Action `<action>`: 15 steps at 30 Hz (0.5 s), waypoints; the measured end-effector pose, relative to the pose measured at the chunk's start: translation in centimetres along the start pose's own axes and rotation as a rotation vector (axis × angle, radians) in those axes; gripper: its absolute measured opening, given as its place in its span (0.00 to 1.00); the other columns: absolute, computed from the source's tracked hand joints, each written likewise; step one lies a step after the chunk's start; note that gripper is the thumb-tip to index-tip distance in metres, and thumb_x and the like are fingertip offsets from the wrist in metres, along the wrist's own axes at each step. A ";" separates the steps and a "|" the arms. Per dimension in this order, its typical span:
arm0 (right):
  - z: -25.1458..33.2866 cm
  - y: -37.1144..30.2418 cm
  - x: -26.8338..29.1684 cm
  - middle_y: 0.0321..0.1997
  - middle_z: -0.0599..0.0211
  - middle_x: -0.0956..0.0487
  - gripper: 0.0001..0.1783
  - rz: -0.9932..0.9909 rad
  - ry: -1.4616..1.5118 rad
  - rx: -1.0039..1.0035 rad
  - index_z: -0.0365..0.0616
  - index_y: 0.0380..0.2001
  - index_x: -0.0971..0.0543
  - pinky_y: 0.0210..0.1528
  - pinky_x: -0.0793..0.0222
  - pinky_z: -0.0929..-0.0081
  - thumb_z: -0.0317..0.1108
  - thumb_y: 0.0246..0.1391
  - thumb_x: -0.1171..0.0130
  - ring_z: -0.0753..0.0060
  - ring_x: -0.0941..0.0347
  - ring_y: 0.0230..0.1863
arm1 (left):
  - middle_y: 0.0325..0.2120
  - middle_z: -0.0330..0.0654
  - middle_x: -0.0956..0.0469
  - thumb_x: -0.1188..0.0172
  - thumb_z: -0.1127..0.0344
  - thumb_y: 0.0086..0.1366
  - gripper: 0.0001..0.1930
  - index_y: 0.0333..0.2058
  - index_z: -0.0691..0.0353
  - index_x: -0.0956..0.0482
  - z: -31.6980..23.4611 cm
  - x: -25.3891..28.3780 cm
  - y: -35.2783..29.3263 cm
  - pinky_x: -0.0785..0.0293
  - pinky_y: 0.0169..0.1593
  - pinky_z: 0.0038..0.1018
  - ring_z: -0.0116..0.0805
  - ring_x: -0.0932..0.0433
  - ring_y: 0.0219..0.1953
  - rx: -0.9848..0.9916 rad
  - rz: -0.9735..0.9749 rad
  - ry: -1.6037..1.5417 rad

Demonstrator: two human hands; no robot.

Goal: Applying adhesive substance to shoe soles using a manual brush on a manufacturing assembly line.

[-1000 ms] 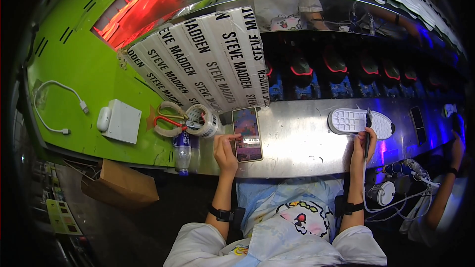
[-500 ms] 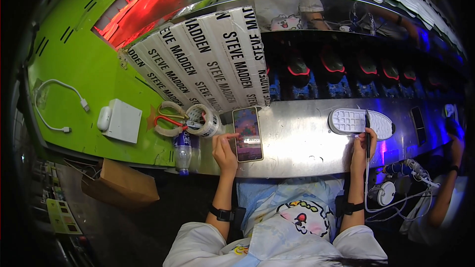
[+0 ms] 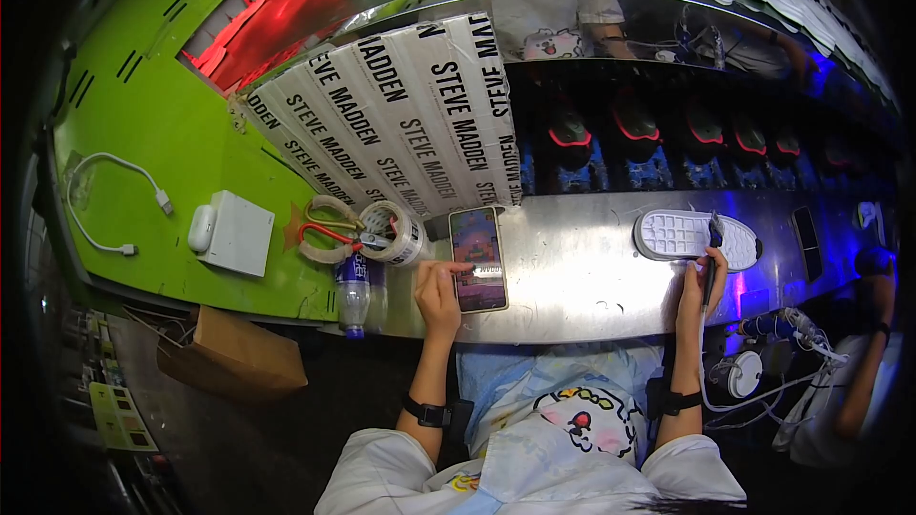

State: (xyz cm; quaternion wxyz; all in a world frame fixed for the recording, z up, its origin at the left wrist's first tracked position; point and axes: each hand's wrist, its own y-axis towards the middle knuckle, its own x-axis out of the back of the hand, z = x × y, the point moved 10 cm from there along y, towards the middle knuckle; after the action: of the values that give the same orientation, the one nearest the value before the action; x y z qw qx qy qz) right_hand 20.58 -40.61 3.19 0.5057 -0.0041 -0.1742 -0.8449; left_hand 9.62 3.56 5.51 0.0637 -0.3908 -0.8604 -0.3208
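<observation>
My left hand (image 3: 439, 288) rests on the metal bench (image 3: 572, 277) with a finger touching the lit screen of a smartphone (image 3: 478, 258) lying flat. My right hand (image 3: 701, 278) grips a thin dark pen-like tool (image 3: 711, 262) held upright, its tip at the near edge of a white shoe sole (image 3: 695, 236) that lies tread-up on the bench. A cable runs down from the tool past my right wrist.
Tape rolls (image 3: 396, 229), red-handled scissors (image 3: 324, 232) and a plastic bottle (image 3: 355, 293) sit left of the phone. A white box (image 3: 235, 233), earbud case (image 3: 200, 228) and white cable (image 3: 110, 200) lie on the green surface. A printed cardboard sheet (image 3: 401, 124) leans behind. Another person's arm (image 3: 863, 362) is at the right.
</observation>
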 end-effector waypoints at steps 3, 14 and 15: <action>-0.2 0.0 -0.2 0.36 0.73 0.30 0.22 0.011 0.029 0.006 0.45 0.46 0.28 0.36 0.42 0.85 0.17 0.45 0.50 0.82 0.39 0.33 | 0.26 0.45 0.22 0.58 0.67 0.67 0.18 0.26 0.67 0.21 -0.1 -0.6 -0.1 0.31 0.38 0.31 0.39 0.27 0.31 -0.032 0.063 -0.039; -1.0 0.2 -0.3 0.36 0.73 0.29 0.20 0.040 0.087 0.026 0.44 0.46 0.29 0.40 0.40 0.85 0.18 0.48 0.48 0.83 0.37 0.35 | 0.30 0.46 0.21 0.59 0.67 0.67 0.14 0.29 0.67 0.27 -0.4 0.6 0.3 0.33 0.41 0.31 0.41 0.29 0.34 -0.043 -0.087 0.053; -1.2 0.2 -0.3 0.36 0.73 0.30 0.20 0.038 0.106 0.020 0.43 0.47 0.29 0.41 0.40 0.85 0.18 0.49 0.48 0.82 0.37 0.35 | 0.30 0.46 0.21 0.59 0.67 0.67 0.14 0.29 0.67 0.27 -0.3 0.5 0.2 0.33 0.41 0.31 0.41 0.29 0.34 -0.042 -0.087 0.054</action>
State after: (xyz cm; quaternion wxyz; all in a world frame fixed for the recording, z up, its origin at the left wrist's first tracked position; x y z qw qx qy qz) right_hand 21.13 -40.78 2.11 0.5300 0.0423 -0.1557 -0.8325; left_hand 9.38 3.84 6.05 0.0646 -0.3454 -0.8676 -0.3519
